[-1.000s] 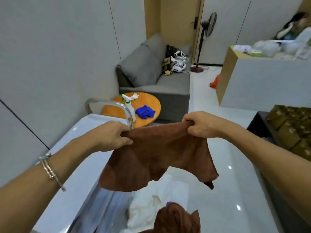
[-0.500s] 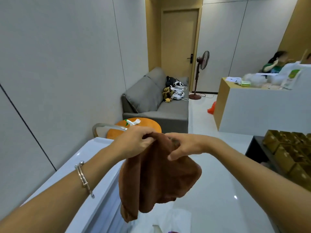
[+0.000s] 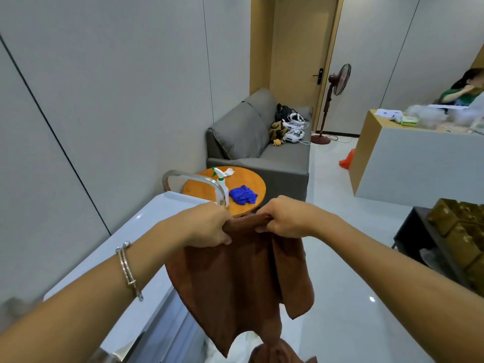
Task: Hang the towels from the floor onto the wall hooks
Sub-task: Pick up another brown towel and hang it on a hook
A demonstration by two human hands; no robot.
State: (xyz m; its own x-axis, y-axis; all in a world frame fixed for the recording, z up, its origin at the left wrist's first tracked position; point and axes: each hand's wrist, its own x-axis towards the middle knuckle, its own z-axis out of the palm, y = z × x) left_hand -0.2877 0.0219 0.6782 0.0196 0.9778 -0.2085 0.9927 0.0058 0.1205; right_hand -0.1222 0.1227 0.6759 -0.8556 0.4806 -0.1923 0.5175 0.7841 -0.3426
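I see L hand (image 3: 207, 226) + R hand (image 3: 282, 218), fingers curled on top edge of brown towel (image 3: 235, 279), held in air above second towel (image 3: 275, 352) on floor (image 3: 340, 297). No hooks in view. Risk: hands close together, cloth bunched, so it may slip off a hook.

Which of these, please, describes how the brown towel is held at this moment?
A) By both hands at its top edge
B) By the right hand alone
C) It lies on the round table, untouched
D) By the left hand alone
A: the left hand and the right hand each grip the top edge of the brown towel, which hangs down below them.
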